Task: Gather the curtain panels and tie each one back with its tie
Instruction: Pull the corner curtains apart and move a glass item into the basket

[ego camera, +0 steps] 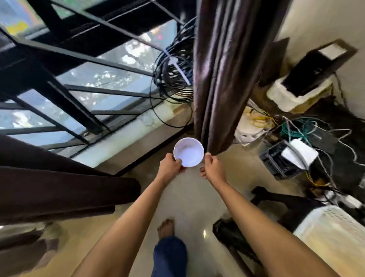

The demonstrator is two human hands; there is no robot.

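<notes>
Curtain panel [221, 77] hangs between bowl [188, 152] and wires [291, 129].

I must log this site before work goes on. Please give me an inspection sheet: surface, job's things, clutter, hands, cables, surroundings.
Surface: floor, pale and glossy.
Job's things: right curtain hangs gathered in folds; left curtain at the left side; tie: nothing seen.
Clutter: white bowl; foam box; black crate.
Hands: left hand holds the bowl by its rim; right hand grips the right curtain's lower end.
Cables: black coil by the window; wires tangled on the floor at the right.
Surroundings: window with black bars; pale wall.
</notes>
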